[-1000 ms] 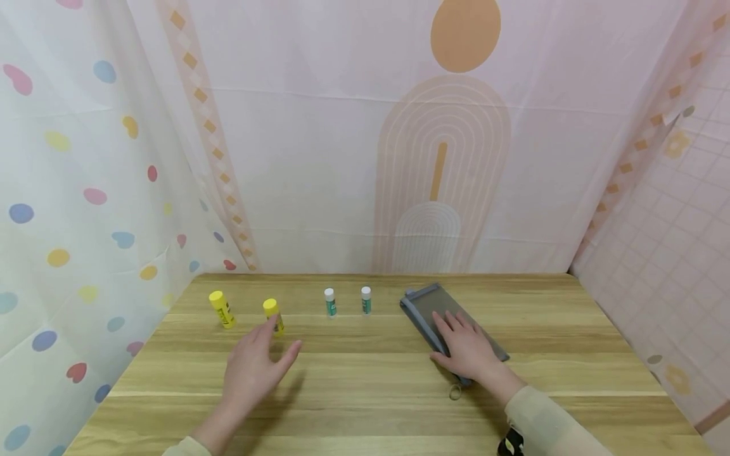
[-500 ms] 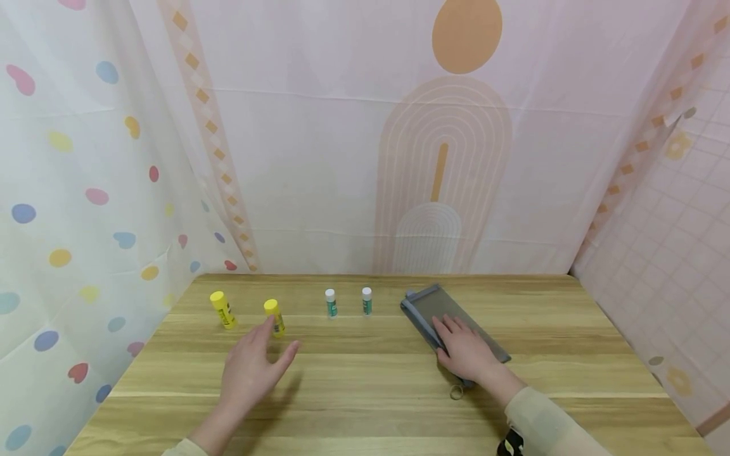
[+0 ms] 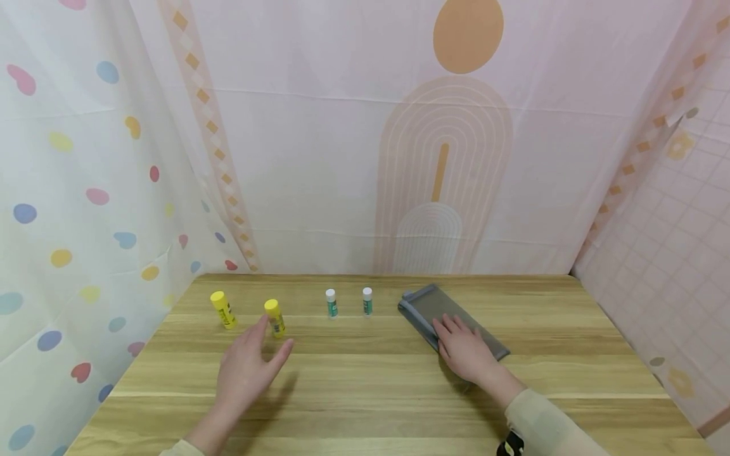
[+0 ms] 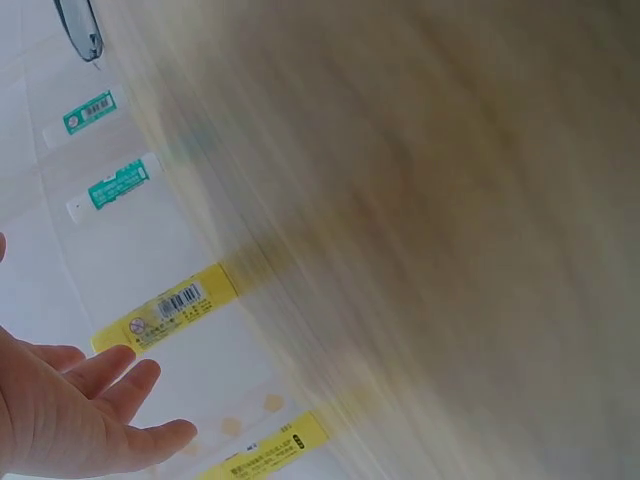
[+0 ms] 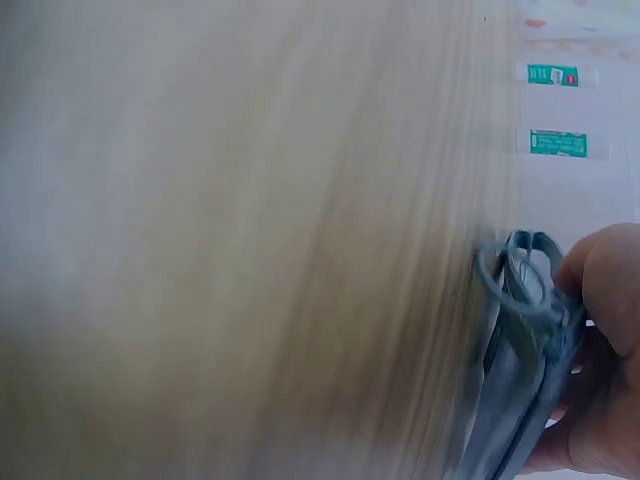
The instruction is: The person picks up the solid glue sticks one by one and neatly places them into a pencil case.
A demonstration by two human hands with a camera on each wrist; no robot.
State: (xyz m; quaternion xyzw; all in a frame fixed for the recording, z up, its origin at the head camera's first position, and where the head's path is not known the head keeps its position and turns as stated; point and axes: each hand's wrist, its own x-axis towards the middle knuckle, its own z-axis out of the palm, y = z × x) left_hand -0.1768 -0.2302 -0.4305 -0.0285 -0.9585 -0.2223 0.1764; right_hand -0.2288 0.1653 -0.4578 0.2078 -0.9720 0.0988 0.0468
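At the right of the table, a grey zip pouch (image 3: 441, 304) lies slanted with a ring (image 5: 515, 280) at its near end. My right hand (image 3: 467, 354) is over its near half, fingers on top and thumb at the side edge, gripping it. Part of the pouch is hidden under the hand. My left hand (image 3: 245, 364) hovers at the left, fingers extended and thumb apart, holding nothing. Just beyond its fingertips stands a yellow glue stick (image 3: 275, 318). Another yellow glue stick (image 3: 223, 310) stands farther left.
Two smaller green-and-white glue sticks, one left (image 3: 332, 304) and one right (image 3: 367, 301), stand upright near the back middle of the wooden table (image 3: 353, 405). Patterned curtains (image 3: 308, 158) hang behind the table and at both sides.
My right thumb has drawn in against the pouch's edge. The pouch has shifted slightly left at its far end, and its ring has gone mostly behind my hand. My left hand drifts slightly left.
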